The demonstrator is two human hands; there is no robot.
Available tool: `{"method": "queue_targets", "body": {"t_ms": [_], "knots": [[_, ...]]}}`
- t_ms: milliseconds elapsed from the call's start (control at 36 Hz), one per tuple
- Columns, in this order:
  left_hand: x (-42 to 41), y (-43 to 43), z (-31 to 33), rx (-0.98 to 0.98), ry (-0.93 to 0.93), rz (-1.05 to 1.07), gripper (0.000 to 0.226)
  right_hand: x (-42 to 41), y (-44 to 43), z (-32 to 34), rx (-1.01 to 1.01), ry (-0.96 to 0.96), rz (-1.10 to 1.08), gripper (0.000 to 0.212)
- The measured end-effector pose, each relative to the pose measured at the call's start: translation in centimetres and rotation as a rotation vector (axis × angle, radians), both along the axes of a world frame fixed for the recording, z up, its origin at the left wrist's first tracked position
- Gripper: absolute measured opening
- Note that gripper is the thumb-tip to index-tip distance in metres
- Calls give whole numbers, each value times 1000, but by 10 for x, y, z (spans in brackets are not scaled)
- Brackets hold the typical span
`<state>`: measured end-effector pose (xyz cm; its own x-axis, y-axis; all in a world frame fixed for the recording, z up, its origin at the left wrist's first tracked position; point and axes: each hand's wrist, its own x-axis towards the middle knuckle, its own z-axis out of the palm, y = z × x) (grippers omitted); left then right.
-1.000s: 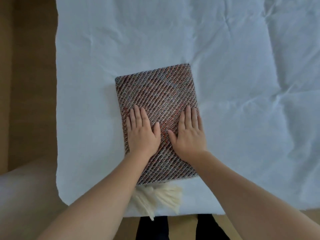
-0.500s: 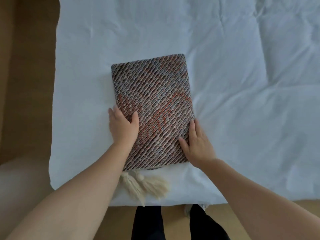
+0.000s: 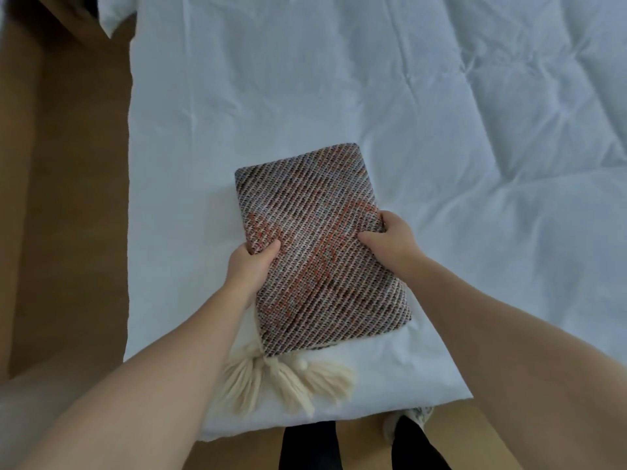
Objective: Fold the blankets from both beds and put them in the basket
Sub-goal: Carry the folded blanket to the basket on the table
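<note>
A woven blanket (image 3: 315, 239) in brown, grey and orange diagonal stripes is folded into a thick rectangle at the near edge of the bed. Cream tassels (image 3: 288, 378) hang from its near end. My left hand (image 3: 249, 266) grips its left edge, thumb on top and fingers underneath. My right hand (image 3: 390, 240) grips its right edge the same way. The blanket's near end looks lifted a little off the bedding. No basket is in view.
The bed is covered by a white wrinkled duvet (image 3: 441, 113) that fills most of the view. A brown wooden floor (image 3: 64, 198) runs along the left side and below the bed's foot. My dark-clothed legs (image 3: 308, 446) stand at the bed's near edge.
My hands went from pressing flat on top of the blanket to its two sides, and now their thumbs and fingers clamp its edges. The view has tilted further up the bed.
</note>
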<state>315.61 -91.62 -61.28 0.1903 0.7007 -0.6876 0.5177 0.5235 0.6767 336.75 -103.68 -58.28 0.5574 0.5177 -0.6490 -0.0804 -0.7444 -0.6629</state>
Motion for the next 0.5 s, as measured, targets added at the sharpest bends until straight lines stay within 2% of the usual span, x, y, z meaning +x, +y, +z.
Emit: {"method": "queue_targets", "body": {"t_ms": [111,250,361,500], "knots": [[21,-12,40,175,19,-145,24,-2,-8,41,23,-66,-21,27],[56,-22,109,323,2,-315,33,11,-36,108,48,-148,-142,33],[88,-36,173,388,-92,-433,37,22,-76,179,124,-220,-277,34],[138,-73,258,464,-240,-582,32,35,-139,266,192,-376,-411,31]]}}
